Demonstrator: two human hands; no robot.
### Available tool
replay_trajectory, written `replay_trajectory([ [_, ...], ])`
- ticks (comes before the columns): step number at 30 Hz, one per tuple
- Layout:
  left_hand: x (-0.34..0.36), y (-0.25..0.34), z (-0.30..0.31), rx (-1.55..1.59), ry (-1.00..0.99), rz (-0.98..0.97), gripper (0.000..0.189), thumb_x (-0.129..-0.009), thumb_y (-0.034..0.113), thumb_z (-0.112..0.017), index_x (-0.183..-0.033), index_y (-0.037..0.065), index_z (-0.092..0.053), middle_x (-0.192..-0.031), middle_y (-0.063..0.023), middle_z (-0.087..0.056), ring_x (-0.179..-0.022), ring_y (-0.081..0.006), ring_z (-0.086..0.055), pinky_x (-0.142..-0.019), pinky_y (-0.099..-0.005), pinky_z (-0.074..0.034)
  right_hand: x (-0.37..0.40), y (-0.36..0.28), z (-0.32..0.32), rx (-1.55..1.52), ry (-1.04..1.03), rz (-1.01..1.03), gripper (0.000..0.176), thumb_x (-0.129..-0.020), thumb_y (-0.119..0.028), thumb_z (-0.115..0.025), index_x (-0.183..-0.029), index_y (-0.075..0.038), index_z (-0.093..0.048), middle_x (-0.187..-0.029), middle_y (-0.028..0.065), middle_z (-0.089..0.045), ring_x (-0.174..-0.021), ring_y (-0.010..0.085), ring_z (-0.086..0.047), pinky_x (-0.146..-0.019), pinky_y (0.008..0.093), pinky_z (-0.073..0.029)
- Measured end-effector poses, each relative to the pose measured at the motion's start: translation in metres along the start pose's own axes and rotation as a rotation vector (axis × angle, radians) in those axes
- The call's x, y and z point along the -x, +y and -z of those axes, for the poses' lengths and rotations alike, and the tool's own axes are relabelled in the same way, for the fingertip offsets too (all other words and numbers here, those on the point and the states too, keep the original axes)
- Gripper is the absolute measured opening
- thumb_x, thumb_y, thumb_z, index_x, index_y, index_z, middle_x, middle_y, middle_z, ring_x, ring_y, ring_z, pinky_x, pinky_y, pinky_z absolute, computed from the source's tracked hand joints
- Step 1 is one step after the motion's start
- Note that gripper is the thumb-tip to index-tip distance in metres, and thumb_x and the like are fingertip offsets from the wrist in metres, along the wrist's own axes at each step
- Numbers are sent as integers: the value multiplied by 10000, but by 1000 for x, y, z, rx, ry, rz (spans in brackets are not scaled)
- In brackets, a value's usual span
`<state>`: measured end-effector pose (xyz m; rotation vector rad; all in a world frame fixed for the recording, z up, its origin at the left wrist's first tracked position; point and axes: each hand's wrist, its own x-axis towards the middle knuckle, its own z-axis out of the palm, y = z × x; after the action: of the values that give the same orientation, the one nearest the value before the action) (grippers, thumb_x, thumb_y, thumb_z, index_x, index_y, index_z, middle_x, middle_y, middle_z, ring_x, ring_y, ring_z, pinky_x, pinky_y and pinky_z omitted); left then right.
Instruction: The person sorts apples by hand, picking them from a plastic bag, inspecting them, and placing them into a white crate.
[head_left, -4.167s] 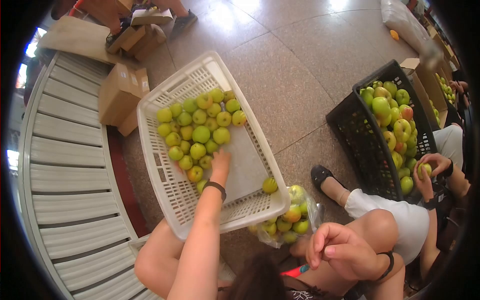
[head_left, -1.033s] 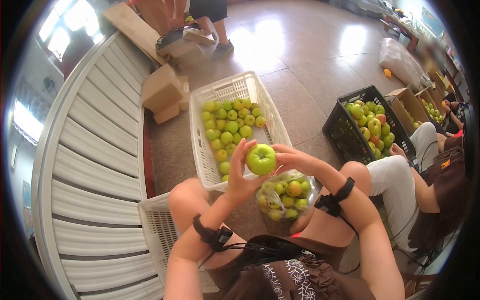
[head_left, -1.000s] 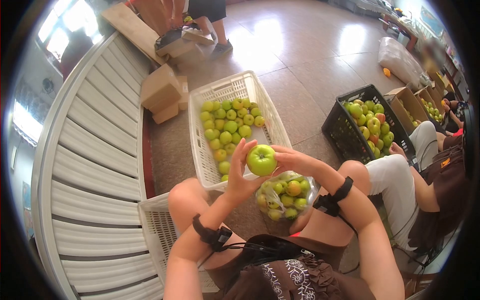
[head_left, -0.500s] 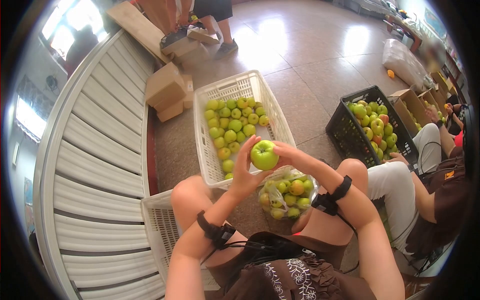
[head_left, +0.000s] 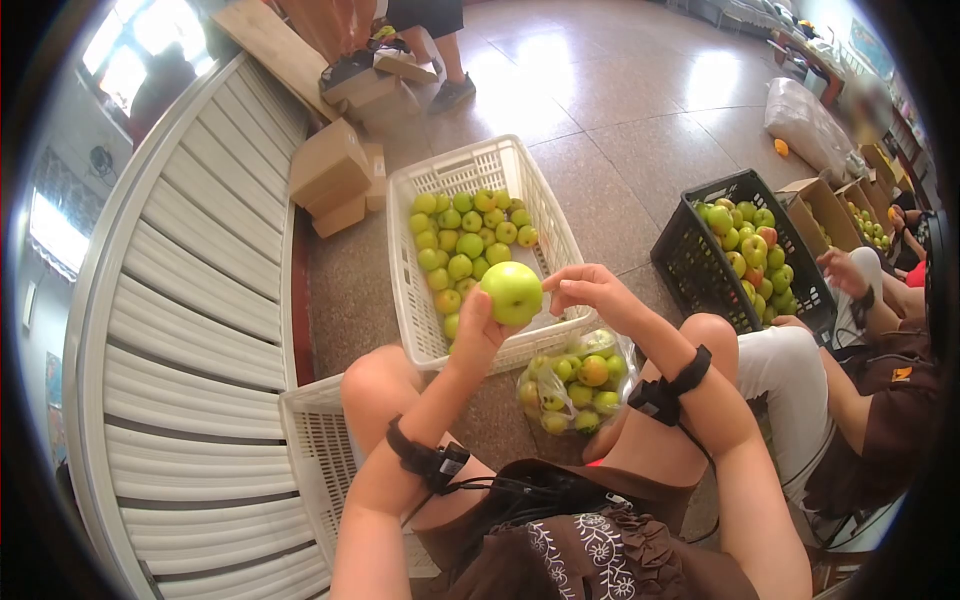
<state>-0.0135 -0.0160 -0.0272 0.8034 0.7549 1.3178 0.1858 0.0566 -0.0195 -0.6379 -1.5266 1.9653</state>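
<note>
My left hand [head_left: 476, 332] is closed around a green apple [head_left: 512, 294], raised above the near edge of the white crate. At the apple's right side is my right hand [head_left: 598, 296], holding nothing, its index finger stretched toward the fruit; whether the fingertip touches is hard to tell. Inside the white plastic crate [head_left: 555, 215], several green apples [head_left: 470, 245] lie in rows, some with a reddish blush. Below my hands a clear plastic bag [head_left: 577, 385] full of apples sits on the floor between my legs.
A black crate [head_left: 690, 262] heaped with green and reddish apples stands to the right, beside a seated person in light trousers [head_left: 790, 375]. Cardboard boxes [head_left: 330, 170] lie at the upper left, along a white slatted panel [head_left: 200, 350]. Another person's legs [head_left: 445, 55] show at the top.
My right hand has let go of the apple and drawn off to the right. The apple, in my left hand, has shifted slightly left and up and turned.
</note>
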Motion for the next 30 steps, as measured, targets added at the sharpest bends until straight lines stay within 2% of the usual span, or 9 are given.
replay_trajectory([
  [2, 0, 5, -1, 164, -32, 124, 659, -863, 558, -356, -1230, 11, -368, -1150, -163, -516, -977, -269, -579, -846, -331, -501, 0, -1, 0, 18, 26, -13, 296, -860, -231, -522, -1046, -7, -574, -841, 55, -614, -797, 121, -580, -786, 270, -451],
  [8, -2, 1, 6, 314, -113, 236, 699, -853, 593, -309, -1225, 5, -381, -1107, -180, -539, -942, -301, -593, -818, -323, -516, 0, -2, -4, 30, 68, -35, 332, -854, -250, -535, -1078, -6, -557, -856, 50, -610, -815, 120, -577, -795, 272, -458],
  [13, 0, -5, 2, 19, -73, 121, 551, -853, 366, -523, -1253, 21, -364, -1212, -158, -467, -1120, -282, -475, -927, -363, -421, 3, -3, -8, -14, 34, -154, 530, -838, -335, -551, -1231, -10, -407, -1037, 127, -541, -854, 181, -588, -750, 281, -495],
  [16, -2, -4, 0, -103, -209, 160, 633, -782, 150, -638, -1309, 44, -304, -1314, -143, -369, -1228, -264, -356, -1014, -375, -317, 6, 7, -14, 40, 46, -150, 670, -798, -388, -590, -1286, -25, -309, -1124, 145, -478, -937, 199, -556, -706, 294, -512],
  [21, -1, -2, -10, 15, -223, 186, 652, -790, 118, -619, -1332, 42, -263, -1364, -155, -297, -1237, -270, -343, -1021, -367, -309, 7, 24, -10, 111, 125, -210, 708, -714, -435, -662, -1230, -42, -380, -1094, 145, -489, -964, 211, -536, -704, 319, -514],
  [24, -3, 1, -10, 162, -151, 158, 592, -792, 26, -578, -1312, 36, -295, -1348, -162, -303, -1213, -287, -366, -1017, -391, -324, 8, 18, 1, -47, 290, -193, 650, -718, -411, -667, -1196, -50, -415, -1082, 136, -493, -930, 203, -550, -693, 337, -510],
  [26, -3, 2, -5, 248, -112, 122, 578, -796, 12, -564, -1309, 39, -299, -1340, -165, -312, -1213, -295, -367, -1014, -397, -335, 10, 0, 24, -263, 383, -89, 498, -750, -380, -650, -1096, -73, -465, -1033, 107, -519, -867, 205, -570, -674, 341, -511],
  [27, -2, 2, -4, 284, -79, 119, 548, -794, -9, -551, -1292, 51, -329, -1311, -146, -363, -1186, -273, -402, -992, -388, -367, 12, -11, 37, -482, 515, -90, 408, -808, -332, -595, -1091, -69, -466, -1023, 132, -526, -875, 238, -570, -710, 343, -522],
  [30, -1, -2, 11, 361, -19, 137, 522, -791, -11, -552, -1270, 68, -360, -1274, -110, -413, -1148, -233, -442, -979, -378, -382, 32, -42, 98, -944, 633, 127, 388, -817, -328, -579, -1068, -54, -469, -1021, 144, -523, -935, 278, -540, -734, 391, -521],
])
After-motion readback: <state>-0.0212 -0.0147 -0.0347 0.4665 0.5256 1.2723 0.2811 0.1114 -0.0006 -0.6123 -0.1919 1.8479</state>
